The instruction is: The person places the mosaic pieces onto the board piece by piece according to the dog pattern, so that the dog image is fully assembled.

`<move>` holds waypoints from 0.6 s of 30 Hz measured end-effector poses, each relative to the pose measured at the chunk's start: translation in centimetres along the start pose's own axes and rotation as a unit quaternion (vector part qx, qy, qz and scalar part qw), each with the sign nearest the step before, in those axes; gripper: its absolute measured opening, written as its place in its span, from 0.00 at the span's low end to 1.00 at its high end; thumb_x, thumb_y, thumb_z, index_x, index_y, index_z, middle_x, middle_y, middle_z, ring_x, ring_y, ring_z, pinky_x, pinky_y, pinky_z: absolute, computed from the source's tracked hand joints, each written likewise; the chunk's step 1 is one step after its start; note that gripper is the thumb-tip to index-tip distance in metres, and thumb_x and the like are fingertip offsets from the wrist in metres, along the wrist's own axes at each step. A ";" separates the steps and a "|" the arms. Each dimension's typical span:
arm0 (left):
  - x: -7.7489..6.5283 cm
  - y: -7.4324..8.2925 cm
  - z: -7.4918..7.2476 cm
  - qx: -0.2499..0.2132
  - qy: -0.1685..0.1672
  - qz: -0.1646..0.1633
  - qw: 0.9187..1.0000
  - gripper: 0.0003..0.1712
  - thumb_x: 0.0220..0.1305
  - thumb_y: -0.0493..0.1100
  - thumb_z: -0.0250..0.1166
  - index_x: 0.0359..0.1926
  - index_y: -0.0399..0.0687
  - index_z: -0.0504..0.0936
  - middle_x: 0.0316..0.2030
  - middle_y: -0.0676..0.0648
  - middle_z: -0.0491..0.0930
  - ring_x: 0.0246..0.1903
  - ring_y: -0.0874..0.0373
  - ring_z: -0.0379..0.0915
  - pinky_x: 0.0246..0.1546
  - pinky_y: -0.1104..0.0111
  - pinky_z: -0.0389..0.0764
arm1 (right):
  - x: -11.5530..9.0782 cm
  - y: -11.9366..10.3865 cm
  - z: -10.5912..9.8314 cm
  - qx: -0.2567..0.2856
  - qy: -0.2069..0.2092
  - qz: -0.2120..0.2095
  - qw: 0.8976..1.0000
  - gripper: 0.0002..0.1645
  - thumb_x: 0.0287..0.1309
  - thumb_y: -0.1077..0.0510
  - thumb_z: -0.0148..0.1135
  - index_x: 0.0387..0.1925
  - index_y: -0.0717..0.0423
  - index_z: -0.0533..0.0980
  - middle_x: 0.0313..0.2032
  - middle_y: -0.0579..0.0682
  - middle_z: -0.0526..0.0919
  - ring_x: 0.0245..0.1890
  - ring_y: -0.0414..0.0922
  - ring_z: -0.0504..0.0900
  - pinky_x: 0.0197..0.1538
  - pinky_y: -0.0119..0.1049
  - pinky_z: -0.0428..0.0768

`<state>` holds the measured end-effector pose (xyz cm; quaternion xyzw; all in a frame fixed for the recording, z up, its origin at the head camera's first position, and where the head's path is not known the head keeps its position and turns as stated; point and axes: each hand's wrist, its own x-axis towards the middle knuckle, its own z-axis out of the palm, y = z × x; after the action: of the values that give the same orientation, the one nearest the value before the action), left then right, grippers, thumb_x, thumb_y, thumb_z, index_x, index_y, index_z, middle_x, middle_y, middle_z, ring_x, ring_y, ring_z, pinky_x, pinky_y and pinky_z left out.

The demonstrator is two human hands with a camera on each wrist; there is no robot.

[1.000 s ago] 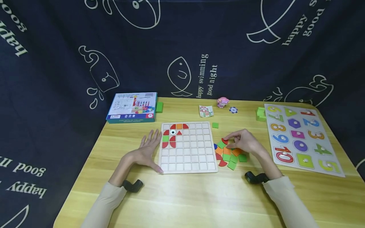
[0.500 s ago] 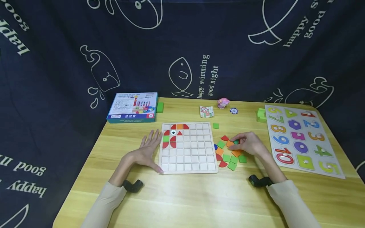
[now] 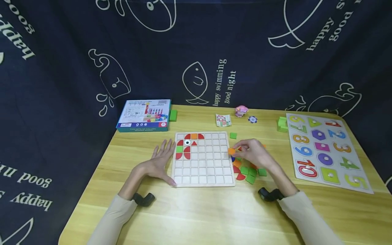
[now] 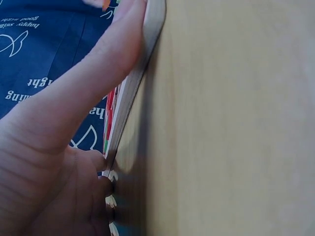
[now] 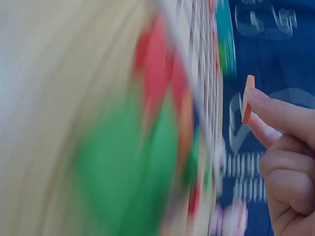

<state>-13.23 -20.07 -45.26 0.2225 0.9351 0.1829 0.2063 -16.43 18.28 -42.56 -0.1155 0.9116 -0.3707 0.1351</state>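
Note:
Between thumb and fingertips my right hand (image 3: 253, 153) pinches an orange square tile (image 3: 231, 151), held up at the right edge of the white grid board (image 3: 211, 170). The right wrist view shows the same orange tile (image 5: 248, 99) edge-on and raised over the table. My left hand (image 3: 157, 164) lies spread along the board's left side, its thumb at the lower left corner. Red quarter-round pieces, an orange square, a green square (image 3: 179, 149), a red triangle and an eye tile (image 3: 187, 142) fill several cells in the board's upper left. Below my right hand, loose tiles (image 3: 244, 170) are partly hidden.
A small pattern card (image 3: 223, 120), a pink figurine (image 3: 241, 111) and a poker chip (image 3: 252, 119) lie behind the board. A boxed toy (image 3: 144, 115) sits back left, and a number puzzle board (image 3: 329, 153) lies at right. One green tile (image 3: 233, 135) is apart from the pile.
My right hand leaves a red piece, reaches an orange tile in the pile, then lifts it left to the board's edge. My left hand stays by the board.

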 end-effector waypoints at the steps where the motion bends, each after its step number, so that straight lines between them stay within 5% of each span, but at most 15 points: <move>1: 0.0 0.0 0.0 0.000 0.001 0.000 1.000 0.91 0.23 0.76 0.75 0.75 0.46 0.25 0.75 0.41 0.19 0.74 0.41 0.12 0.73 0.42 0.25 | 0.6 -1.1 0.9 0.013 -0.007 -0.011 1.000 0.14 0.51 0.55 0.73 0.41 0.52 0.84 0.16 0.45 0.63 0.16 0.41 0.61 0.18 0.29 0.58; 5: 0.0 -0.1 0.0 -0.001 0.003 0.001 1.000 0.91 0.23 0.76 0.76 0.75 0.46 0.26 0.75 0.40 0.19 0.74 0.40 0.13 0.72 0.40 0.26 | 3.1 -5.2 5.1 0.040 -0.034 -0.034 0.998 0.13 0.46 0.57 0.76 0.37 0.52 0.85 0.15 0.46 0.65 0.17 0.40 0.57 0.22 0.29 0.57; 9: 0.2 -0.1 -0.1 -0.001 0.006 0.004 1.000 0.91 0.24 0.75 0.76 0.75 0.45 0.26 0.75 0.40 0.20 0.74 0.39 0.13 0.72 0.40 0.26 | 4.7 -7.5 7.7 0.065 -0.034 -0.016 0.997 0.12 0.42 0.60 0.78 0.33 0.54 0.86 0.29 0.48 0.82 0.24 0.41 0.65 0.29 0.30 0.63; 13: 0.2 0.0 -0.1 0.000 0.005 0.003 1.000 0.91 0.24 0.76 0.76 0.75 0.46 0.26 0.75 0.40 0.20 0.74 0.40 0.13 0.72 0.40 0.26 | 5.3 -7.8 8.4 0.074 -0.014 0.019 0.997 0.11 0.37 0.61 0.80 0.29 0.53 0.87 0.43 0.48 0.86 0.30 0.42 0.71 0.34 0.32 0.69; 18: 0.0 0.0 0.0 0.005 -0.001 -0.011 1.000 0.91 0.23 0.77 0.75 0.76 0.47 0.26 0.76 0.42 0.19 0.74 0.42 0.12 0.73 0.42 0.26 | 5.3 -7.6 8.2 0.090 -0.024 0.019 0.995 0.12 0.37 0.61 0.80 0.30 0.51 0.88 0.38 0.48 0.87 0.23 0.39 0.63 0.28 0.30 0.62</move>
<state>-13.24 -20.02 -45.27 0.2137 0.9382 0.1756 0.2080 -17.85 5.99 -43.72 -0.0945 0.8729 -0.4462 0.1735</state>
